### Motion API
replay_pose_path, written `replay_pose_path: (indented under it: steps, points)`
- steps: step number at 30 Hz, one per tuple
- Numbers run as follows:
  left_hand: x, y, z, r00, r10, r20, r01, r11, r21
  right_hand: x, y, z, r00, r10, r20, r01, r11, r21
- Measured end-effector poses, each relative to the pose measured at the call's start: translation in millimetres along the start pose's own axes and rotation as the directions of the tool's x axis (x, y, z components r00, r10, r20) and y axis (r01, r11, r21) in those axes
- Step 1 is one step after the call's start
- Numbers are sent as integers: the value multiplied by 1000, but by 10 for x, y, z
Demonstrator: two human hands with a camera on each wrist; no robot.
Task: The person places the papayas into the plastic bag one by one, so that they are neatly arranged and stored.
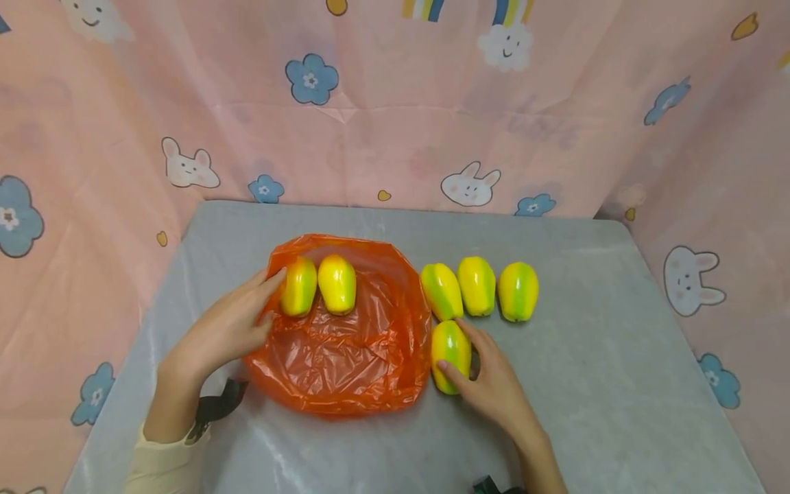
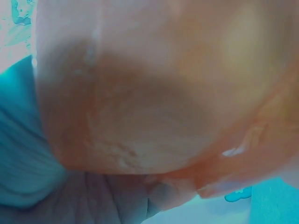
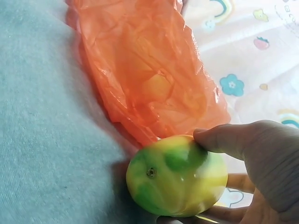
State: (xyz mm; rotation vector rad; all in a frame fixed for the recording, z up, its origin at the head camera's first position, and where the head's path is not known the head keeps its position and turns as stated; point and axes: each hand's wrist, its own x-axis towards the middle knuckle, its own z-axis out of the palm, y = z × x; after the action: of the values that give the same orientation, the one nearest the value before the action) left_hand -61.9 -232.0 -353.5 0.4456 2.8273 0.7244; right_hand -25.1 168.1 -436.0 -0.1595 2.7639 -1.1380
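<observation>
An orange plastic bag [image 1: 345,370] lies spread with its mouth up, two yellow-green papayas [image 1: 337,285] in its far left part. My left hand [image 1: 237,322] is at the bag's left rim, thumb and fingers beside the leftmost papaya [image 1: 299,288]; whether they grip the film or the fruit is not clear. Orange film [image 2: 140,116] covers most of the left wrist view. Just right of the bag, my right hand [image 1: 494,377] holds another papaya [image 1: 451,357] between thumb and fingers. The right wrist view shows this papaya's [image 3: 177,177] blunt end, close to the bag [image 3: 145,70].
Beyond the right hand, three more papayas [image 1: 477,286] stand in a row on the grey table [image 1: 592,384]. A pink curtain [image 1: 382,123] with rabbits, flowers and clouds hangs behind the table and along its sides.
</observation>
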Motion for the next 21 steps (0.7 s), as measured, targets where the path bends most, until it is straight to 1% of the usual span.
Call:
replay_pose_path:
  steps: [2,8,14,17,21]
  points:
    - [0,-6,4,1000,4,-3,-4,1000,4,-7,2,-12,1000,9,-4,-9,1000,18]
    - [7,-17,25,999,28,-20,-28,1000,8,-35,12,-81,998,57,2,-57,992,113]
    - [27,-25,76,1000,16,-10,-16,1000,-4,-76,-36,-153,996,94,-11,-92,989,119]
    - [30,-24,78,1000,11,-9,-11,1000,-6,-74,-60,-170,997,77,-31,-73,989,128]
    - [15,-27,33,1000,-7,-10,7,1000,3,-48,-52,-171,998,36,-57,-27,987,161]
